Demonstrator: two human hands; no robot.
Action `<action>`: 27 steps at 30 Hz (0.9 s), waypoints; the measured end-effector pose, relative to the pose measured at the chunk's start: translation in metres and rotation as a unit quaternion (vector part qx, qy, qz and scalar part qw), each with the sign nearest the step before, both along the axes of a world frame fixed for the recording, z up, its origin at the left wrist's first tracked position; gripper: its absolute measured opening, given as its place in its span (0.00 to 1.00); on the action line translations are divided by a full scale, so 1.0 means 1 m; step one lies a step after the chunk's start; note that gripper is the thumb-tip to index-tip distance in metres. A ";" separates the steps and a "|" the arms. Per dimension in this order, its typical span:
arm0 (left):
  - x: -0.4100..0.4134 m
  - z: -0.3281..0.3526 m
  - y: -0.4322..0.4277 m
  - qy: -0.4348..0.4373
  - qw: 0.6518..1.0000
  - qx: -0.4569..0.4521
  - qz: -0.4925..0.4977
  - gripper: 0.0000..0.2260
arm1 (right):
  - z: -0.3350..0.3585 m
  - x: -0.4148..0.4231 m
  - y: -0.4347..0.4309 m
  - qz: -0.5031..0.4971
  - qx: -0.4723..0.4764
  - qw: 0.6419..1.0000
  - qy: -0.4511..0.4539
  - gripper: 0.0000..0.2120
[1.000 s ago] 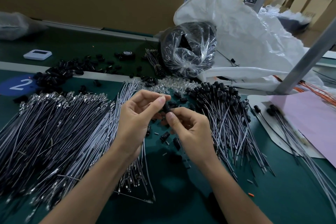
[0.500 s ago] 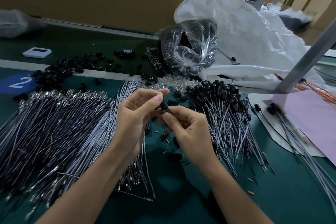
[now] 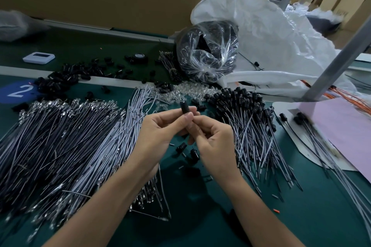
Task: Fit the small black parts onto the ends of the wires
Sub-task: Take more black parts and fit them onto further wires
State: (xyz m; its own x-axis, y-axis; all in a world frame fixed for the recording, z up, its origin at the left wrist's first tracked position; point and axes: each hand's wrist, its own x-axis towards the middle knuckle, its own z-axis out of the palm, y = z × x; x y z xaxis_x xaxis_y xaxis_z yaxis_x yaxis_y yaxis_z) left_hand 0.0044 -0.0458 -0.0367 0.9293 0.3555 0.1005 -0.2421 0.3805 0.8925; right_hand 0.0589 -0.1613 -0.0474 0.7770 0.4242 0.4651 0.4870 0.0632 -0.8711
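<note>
Small black part point(image 3: 183, 107) stands upright above the surface point(image 3: 200, 218), pinched by the left hand point(image 3: 160, 132). The right hand point(image 3: 215, 142) pinches its lower end, presumably seating a wire. Bare wires point(image 3: 60, 146) lie left and fitted wires point(image 3: 249, 124) right, probably to separate stock.

Dim, soft overhead light, edges warped
</note>
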 end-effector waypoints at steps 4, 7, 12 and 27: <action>0.000 0.003 -0.006 -0.026 0.999 -0.008 0.039 0.11 | -0.001 -0.001 0.001 -0.002 -0.006 1.000 -0.011 0.06; -0.002 0.005 -0.008 -0.048 0.997 -0.014 0.059 0.13 | -0.001 -0.002 0.001 -0.007 -0.002 1.000 -0.024 0.06; -0.004 0.010 -0.011 -0.088 0.993 0.012 0.072 0.09 | 0.000 -0.003 0.001 0.002 0.024 0.999 -0.024 0.05; -0.007 0.015 -0.013 -0.074 0.991 -0.017 0.111 0.08 | -0.001 -0.016 0.007 -0.028 0.016 0.997 -0.072 0.10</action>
